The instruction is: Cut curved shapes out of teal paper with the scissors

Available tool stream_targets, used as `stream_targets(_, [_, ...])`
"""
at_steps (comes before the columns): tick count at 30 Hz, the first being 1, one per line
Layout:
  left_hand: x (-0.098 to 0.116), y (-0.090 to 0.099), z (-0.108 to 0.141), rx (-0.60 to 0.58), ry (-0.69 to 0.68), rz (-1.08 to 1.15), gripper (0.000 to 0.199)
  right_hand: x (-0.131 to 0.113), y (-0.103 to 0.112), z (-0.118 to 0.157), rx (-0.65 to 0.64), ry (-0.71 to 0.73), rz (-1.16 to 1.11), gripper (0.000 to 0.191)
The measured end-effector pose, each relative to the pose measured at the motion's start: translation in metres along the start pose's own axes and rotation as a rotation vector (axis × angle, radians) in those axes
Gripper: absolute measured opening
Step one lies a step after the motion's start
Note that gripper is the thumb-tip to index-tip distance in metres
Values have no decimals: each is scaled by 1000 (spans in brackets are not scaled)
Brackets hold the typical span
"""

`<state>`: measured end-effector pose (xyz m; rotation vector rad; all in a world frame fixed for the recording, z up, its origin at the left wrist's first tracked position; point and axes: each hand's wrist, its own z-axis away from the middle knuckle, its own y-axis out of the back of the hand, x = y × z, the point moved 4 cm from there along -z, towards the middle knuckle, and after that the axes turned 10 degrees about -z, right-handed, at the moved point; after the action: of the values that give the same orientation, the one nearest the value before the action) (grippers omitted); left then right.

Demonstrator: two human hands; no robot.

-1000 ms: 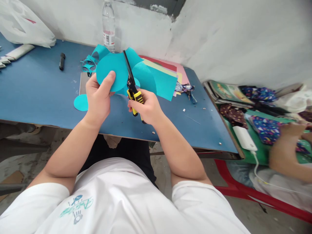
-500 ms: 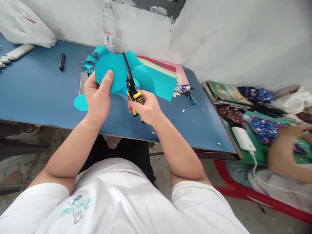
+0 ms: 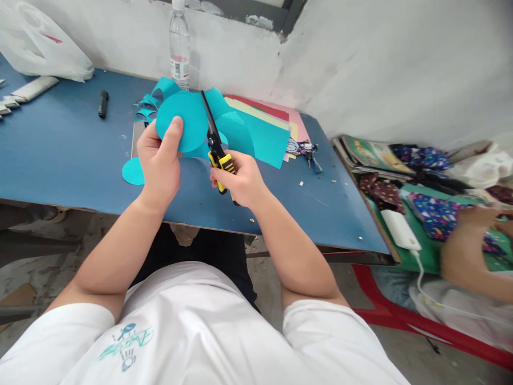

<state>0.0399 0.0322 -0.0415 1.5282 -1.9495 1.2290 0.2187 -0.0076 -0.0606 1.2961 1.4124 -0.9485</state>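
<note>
My left hand (image 3: 162, 155) pinches a turquoise paper circle (image 3: 190, 120), thumb on its face and fingers behind it. Wrapped around the yellow-and-black handles of a pair of scissors (image 3: 215, 140) is my right hand (image 3: 242, 176). The dark blades point up and away, along the right edge of the circle. Behind the hands lies a turquoise paper sheet (image 3: 272, 138) with curved cut edges. A smaller turquoise disc (image 3: 133, 171) rests on the table, partly covered by my left hand. Thin turquoise offcuts (image 3: 146, 108) are heaped beyond that hand.
On the blue table (image 3: 72, 149) stand a clear bottle (image 3: 179, 51) by the wall and a white plastic bag (image 3: 44, 48). A black marker-like object (image 3: 103, 104) lies left. Coloured sheets (image 3: 298, 120) and keys (image 3: 308, 149) are at right. Another person's arm (image 3: 468, 240) is beside a white power bank (image 3: 399, 229).
The view has tilted very slightly. My left thumb has shifted a little on the circle; the scissors and the paper otherwise stay nearly in place.
</note>
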Motion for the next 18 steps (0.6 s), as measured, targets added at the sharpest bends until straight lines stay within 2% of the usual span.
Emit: stream_targets(18, [1,-1,0,8,-23,22,61,-1,0,0,9,2,19,14])
